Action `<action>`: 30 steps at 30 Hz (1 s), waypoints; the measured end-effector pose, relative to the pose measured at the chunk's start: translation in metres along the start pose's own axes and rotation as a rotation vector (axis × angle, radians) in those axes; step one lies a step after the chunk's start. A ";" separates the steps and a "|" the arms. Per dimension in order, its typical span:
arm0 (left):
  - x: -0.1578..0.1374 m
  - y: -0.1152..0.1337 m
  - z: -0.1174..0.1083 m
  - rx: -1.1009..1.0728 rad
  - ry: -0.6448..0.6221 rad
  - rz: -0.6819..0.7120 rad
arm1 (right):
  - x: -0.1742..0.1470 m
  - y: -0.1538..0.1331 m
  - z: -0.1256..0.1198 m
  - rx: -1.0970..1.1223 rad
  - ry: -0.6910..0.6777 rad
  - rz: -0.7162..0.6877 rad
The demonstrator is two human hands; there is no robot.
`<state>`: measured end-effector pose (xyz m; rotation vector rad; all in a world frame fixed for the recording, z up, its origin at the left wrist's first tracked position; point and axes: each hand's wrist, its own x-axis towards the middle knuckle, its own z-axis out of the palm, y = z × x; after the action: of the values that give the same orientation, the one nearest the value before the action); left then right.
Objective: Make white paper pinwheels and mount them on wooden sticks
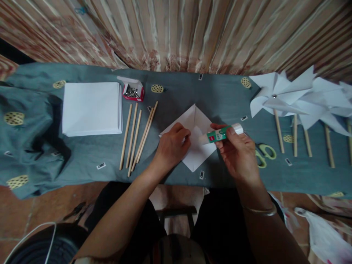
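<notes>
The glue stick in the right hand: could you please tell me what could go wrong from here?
The glue stick points its pale end toward the creased paper, so it might mark the wrong spot if the right hand slips. The left hand is at the paper's left side only, so the free right side could shift or lift. The scissors lie close beside the right hand, which could knock them.
</notes>
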<state>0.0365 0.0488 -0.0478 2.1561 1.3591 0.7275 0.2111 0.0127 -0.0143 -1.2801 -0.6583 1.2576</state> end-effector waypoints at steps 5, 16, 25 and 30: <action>-0.009 -0.003 -0.008 -0.091 0.026 0.026 | 0.001 0.001 -0.003 0.018 0.015 -0.017; -0.033 0.005 -0.010 -0.227 -0.057 0.022 | -0.004 -0.003 -0.005 -0.017 0.054 -0.102; -0.034 0.008 -0.009 -0.151 -0.136 0.083 | 0.023 -0.010 0.013 -0.266 -0.018 -0.157; -0.037 0.008 -0.008 -0.091 -0.155 0.105 | 0.027 -0.004 0.015 -0.390 -0.080 -0.193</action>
<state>0.0229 0.0129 -0.0432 2.1759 1.1202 0.6343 0.2058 0.0436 -0.0144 -1.4455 -1.0982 1.0571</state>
